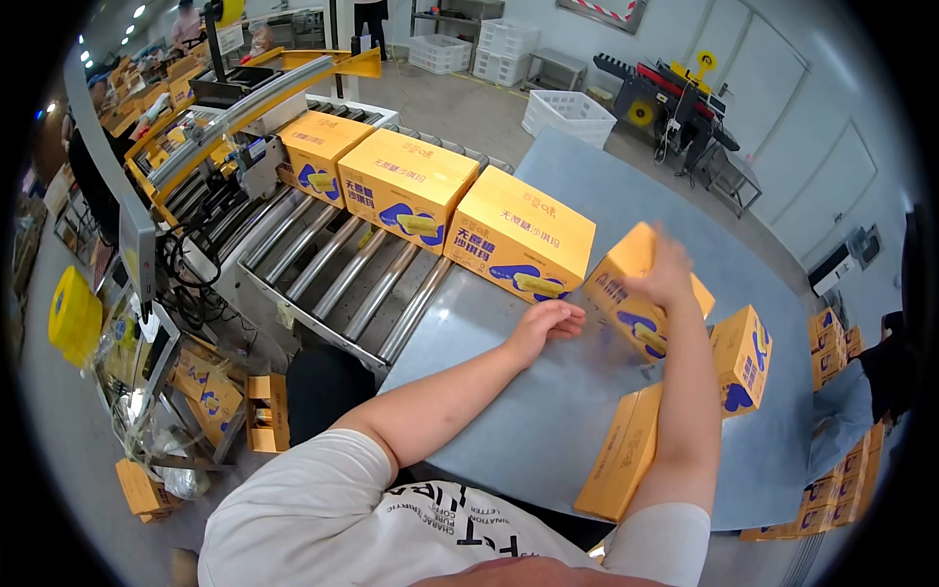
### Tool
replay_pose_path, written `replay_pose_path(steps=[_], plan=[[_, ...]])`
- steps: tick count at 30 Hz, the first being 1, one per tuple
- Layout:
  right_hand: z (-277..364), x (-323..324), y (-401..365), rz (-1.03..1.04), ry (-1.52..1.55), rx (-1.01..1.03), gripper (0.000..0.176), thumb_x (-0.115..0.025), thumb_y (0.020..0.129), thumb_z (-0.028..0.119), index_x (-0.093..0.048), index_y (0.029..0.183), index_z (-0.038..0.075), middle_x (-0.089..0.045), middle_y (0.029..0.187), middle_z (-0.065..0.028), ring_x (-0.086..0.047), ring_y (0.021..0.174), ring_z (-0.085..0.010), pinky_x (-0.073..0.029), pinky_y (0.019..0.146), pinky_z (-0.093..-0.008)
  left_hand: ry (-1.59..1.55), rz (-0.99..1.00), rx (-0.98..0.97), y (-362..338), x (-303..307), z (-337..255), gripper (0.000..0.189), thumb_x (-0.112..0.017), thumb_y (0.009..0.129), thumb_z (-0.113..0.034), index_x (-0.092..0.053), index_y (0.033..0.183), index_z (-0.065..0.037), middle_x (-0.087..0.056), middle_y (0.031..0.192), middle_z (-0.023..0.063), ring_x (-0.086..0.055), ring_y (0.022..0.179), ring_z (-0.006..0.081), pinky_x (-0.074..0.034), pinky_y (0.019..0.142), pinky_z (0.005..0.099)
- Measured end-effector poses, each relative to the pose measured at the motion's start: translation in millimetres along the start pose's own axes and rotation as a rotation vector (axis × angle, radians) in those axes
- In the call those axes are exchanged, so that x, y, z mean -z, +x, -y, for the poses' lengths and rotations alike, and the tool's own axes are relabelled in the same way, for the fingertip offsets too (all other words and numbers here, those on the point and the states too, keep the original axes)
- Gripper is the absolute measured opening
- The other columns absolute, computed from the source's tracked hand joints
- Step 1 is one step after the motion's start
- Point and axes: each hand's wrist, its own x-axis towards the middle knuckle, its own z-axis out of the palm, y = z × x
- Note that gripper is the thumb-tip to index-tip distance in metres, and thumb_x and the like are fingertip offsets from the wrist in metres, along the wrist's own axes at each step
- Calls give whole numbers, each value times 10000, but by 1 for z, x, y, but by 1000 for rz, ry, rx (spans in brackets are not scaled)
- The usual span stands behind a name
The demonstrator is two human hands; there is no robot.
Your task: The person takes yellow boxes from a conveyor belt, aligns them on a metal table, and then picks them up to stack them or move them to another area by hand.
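My right hand (667, 272) is shut on an orange-yellow carton (626, 311) with blue print; both are smeared by motion and the carton stands tilted over the metal table. Resting low beside it, my left hand (548, 331) has loosely curled, open fingers and holds nothing. It is just in front of a larger printed carton (523, 235), the nearest of three in a row. The middle carton (406, 186) and the far carton (323, 157) sit on the rollers. To the right of my right forearm stands a smaller carton (740, 360). A narrow carton (621, 455) lies left of that forearm.
The roller conveyor (357, 269) meets the grey table (469, 377) on the left. A yellow-railed machine (235, 117) spans the rollers. White crates (567, 112) stand on the floor behind. More cartons (831, 342) are stacked at right, near a person's leg (846, 406).
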Motion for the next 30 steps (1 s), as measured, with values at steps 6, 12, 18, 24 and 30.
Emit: replay_pose_path(steps=[6,12,18,24,30], plan=[[13,18,-1,-5,-344,-363,906,-750,810,400,-297,1518,63,-494,1346,-218,-504,1224,-363,-438,985,-448,14,-31,-38,1,-1,1,330,-494,976,-257,-657,1127,-13,-689,1076,111,-662,974,192,-504,885,313],[26,-26,10,-48,182,-64,736,-731,825,436,-500,1387,22,-605,1261,-227,-561,1196,-372,-456,1001,-445,-96,-235,-234,8,11,13,295,-504,965,-254,-662,997,-6,-683,921,100,-647,820,180,-520,801,316],[4,-42,13,-94,303,-139,709,-698,850,503,-543,1367,44,-637,1222,-204,-607,1146,-335,-479,964,-430,-258,-344,-197,8,11,7,267,-514,974,-221,-666,962,-2,-667,869,76,-624,744,138,-523,726,278],[-30,-49,21,-83,430,-263,712,-612,897,575,-568,1333,14,-676,1128,-196,-648,1061,-323,-490,925,-405,-215,-317,-217,9,11,11,277,-509,963,-234,-659,966,-2,-673,869,93,-635,748,160,-532,736,298],[-28,-50,23,-78,429,-290,713,-591,908,586,-573,1321,6,-689,1101,-202,-654,1051,-331,-490,924,-393,-236,-301,-212,9,13,11,274,-500,955,-224,-655,981,1,-677,869,101,-642,752,175,-538,745,311]])
